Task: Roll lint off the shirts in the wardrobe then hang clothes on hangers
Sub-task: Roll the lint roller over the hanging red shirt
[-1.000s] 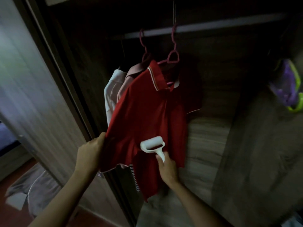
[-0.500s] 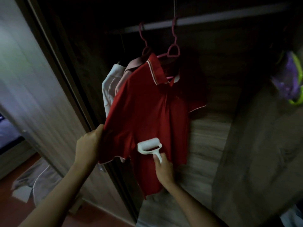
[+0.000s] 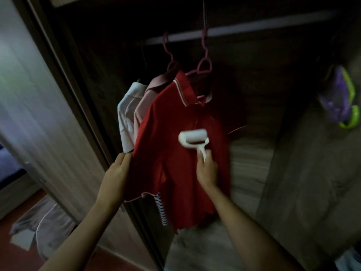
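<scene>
Inside the wardrobe [image 3: 254, 173], under the rail [image 3: 254, 29], a red polo shirt [image 3: 175, 133] hangs on a pink hanger [image 3: 204, 65], w/ its front facing the camera. Right hand [image 3: 207, 171], just below the shirt's chest, is clenched round the white handle of a lint roller [image 3: 192, 140]; the roller head lies across the shirt front, near the placket, touching the fabric. Left hand [image 3: 115, 178] is at the shirt's left edge, below the sleeve, fingers curled onto the hem and pulling the cloth out toward the wardrobe door [image 3: 39, 114]; thumb side is hidden behind fabric, so prob. a pinch grip, but can't see exactly how.

Behind the red shirt, on the door side: a pale pink shirt [image 3: 144, 98] on a 2nd pink hanger [image 3: 169, 53], then a white shirt [image 3: 126, 118] beyond it. A striped garment [image 3: 162, 210] peeks out below the red shirt's hem.

Well to the other side of the red shirt, on the wardrobe's side wall, hangs a purple & green item [image 3: 341, 100], too blurred to ID. Below the door, on the reddish floor, lies a grey garment [image 3: 45, 222] w/ white piping.
</scene>
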